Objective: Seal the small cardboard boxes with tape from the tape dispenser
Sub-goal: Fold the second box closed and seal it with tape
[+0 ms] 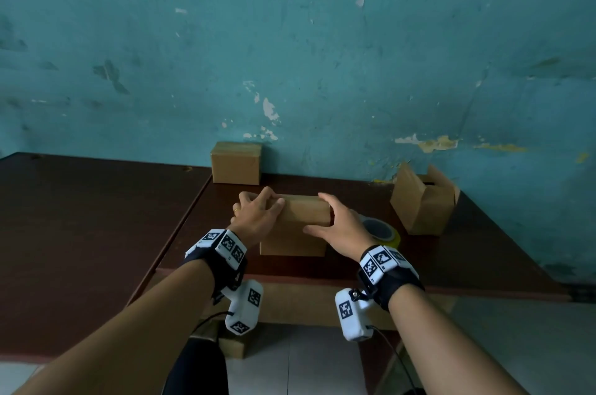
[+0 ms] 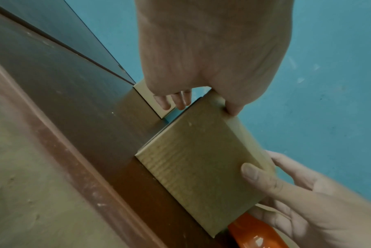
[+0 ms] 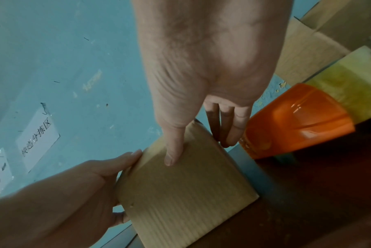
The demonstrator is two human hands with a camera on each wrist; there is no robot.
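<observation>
While both hands (image 1: 258, 215) (image 1: 342, 230) clasp box (image 1: 306, 210), only wrist views reveal orange dispenser (image 3: 297, 120).

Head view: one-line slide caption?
Both hands, left and right, grip a cardboard box beside the tape dispenser.

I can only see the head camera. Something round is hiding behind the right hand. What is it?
Observer: That is the tape dispenser. The right wrist view shows its shiny orange body beside the box.
Operator: Is the hand touching it?
Observer: The right hand holds the box. Its fingers go down the box's side, right next to the orange part. I cannot tell if they touch it.
Operator: Is there anything else I can't see?
Observer: Yes, the right wrist view shows a white paper with handwriting on it, stuck on the blue wall.
</observation>
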